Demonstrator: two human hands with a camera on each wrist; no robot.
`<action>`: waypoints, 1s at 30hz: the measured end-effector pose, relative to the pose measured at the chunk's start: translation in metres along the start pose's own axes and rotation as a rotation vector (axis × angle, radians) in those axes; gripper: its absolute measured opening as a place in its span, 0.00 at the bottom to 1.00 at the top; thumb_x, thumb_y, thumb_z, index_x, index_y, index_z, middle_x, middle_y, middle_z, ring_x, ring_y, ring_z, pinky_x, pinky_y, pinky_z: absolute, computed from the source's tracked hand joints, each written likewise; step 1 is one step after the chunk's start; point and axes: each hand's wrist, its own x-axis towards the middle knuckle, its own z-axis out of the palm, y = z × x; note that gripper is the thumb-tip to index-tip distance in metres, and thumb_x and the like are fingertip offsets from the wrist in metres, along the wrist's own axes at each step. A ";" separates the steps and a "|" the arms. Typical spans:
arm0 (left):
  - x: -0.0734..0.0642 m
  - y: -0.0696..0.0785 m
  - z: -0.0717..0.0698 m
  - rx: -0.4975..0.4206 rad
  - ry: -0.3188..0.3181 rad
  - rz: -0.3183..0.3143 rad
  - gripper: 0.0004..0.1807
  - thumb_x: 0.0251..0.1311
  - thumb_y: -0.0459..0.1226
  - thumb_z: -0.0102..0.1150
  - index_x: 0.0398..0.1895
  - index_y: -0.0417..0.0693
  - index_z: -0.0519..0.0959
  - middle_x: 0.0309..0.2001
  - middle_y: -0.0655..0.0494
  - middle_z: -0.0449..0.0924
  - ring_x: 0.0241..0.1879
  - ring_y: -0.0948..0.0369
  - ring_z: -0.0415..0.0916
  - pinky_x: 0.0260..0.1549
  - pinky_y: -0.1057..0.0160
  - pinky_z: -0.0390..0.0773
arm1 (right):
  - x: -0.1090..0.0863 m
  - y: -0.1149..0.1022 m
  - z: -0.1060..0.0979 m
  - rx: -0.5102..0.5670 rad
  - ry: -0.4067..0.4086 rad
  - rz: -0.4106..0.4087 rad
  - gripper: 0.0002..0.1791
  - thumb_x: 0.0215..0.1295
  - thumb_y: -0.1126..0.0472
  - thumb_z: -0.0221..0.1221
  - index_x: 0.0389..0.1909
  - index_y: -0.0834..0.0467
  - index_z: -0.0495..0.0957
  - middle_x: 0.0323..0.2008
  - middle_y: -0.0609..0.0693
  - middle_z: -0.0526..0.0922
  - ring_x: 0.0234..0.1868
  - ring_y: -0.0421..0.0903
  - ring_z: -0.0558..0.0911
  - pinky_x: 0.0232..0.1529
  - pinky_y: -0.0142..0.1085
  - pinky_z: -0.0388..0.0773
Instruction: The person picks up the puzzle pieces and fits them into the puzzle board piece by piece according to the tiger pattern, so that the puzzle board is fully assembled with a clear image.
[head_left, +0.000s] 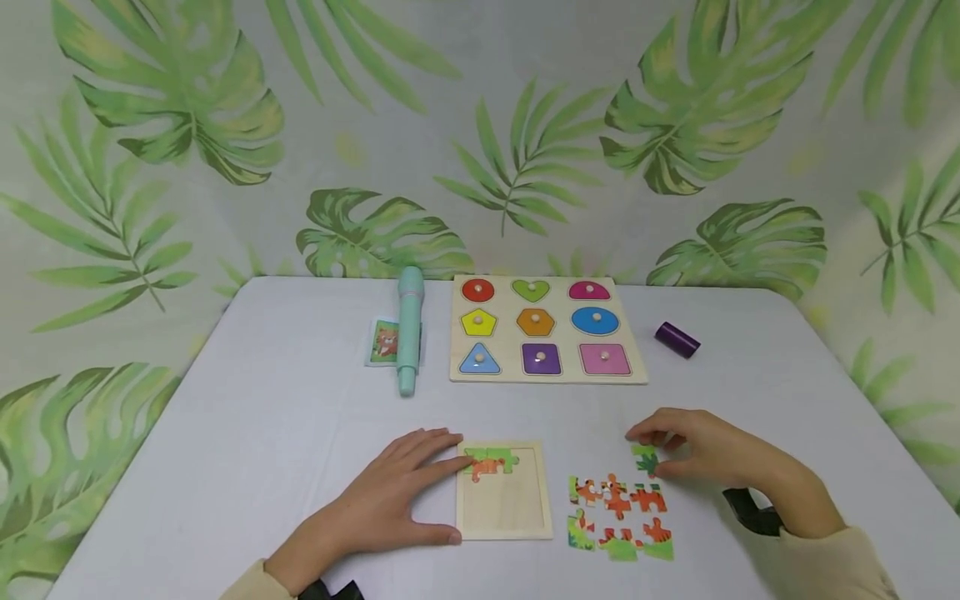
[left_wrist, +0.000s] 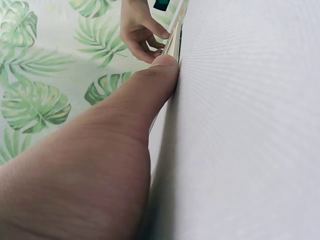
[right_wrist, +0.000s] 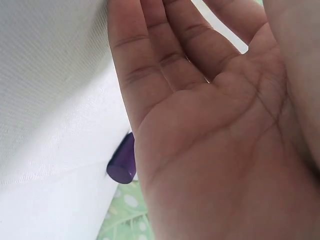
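Observation:
In the head view my left hand (head_left: 390,496) lies at the left side of a square wooden puzzle board (head_left: 506,508). Its index finger reaches over the frame, and the thumb touches the lower left edge. Joined green and orange jigsaw pieces (head_left: 491,461) fill the board's upper left. On the right, my right hand (head_left: 708,446) pinches a green jigsaw piece (head_left: 645,458) between thumb and index finger, at the top of a group of loose jigsaw pieces (head_left: 618,546) with orange animal parts. The right wrist view shows the right hand's palm (right_wrist: 215,135); its fingertips are out of frame.
Behind the board lies a shape-peg board (head_left: 506,358) with coloured knobbed shapes. A mint-green microphone-like stick (head_left: 409,325) lies across a small picture packet (head_left: 384,342). To the right is a purple cylinder (head_left: 677,340). A leaf-print cloth (head_left: 525,167) hangs behind the white table (head_left: 247,400).

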 end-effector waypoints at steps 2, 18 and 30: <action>-0.001 0.001 0.000 0.007 0.003 0.005 0.48 0.53 0.75 0.59 0.77 0.71 0.67 0.79 0.65 0.59 0.79 0.58 0.53 0.78 0.45 0.56 | -0.001 0.000 0.001 0.009 0.002 -0.002 0.23 0.61 0.56 0.73 0.57 0.51 0.83 0.47 0.40 0.83 0.44 0.35 0.79 0.49 0.32 0.84; -0.001 0.001 0.000 0.012 0.014 0.017 0.48 0.54 0.74 0.60 0.77 0.69 0.67 0.79 0.64 0.59 0.79 0.58 0.53 0.78 0.46 0.56 | 0.000 0.006 0.000 -0.009 0.010 -0.042 0.19 0.61 0.55 0.73 0.53 0.50 0.85 0.46 0.39 0.85 0.43 0.34 0.80 0.47 0.31 0.84; -0.001 0.001 0.002 0.009 0.017 0.014 0.47 0.54 0.75 0.58 0.76 0.71 0.67 0.79 0.65 0.59 0.79 0.57 0.53 0.78 0.44 0.57 | 0.000 0.003 0.000 -0.008 0.001 0.005 0.18 0.61 0.55 0.73 0.52 0.50 0.85 0.46 0.39 0.84 0.44 0.34 0.80 0.48 0.31 0.85</action>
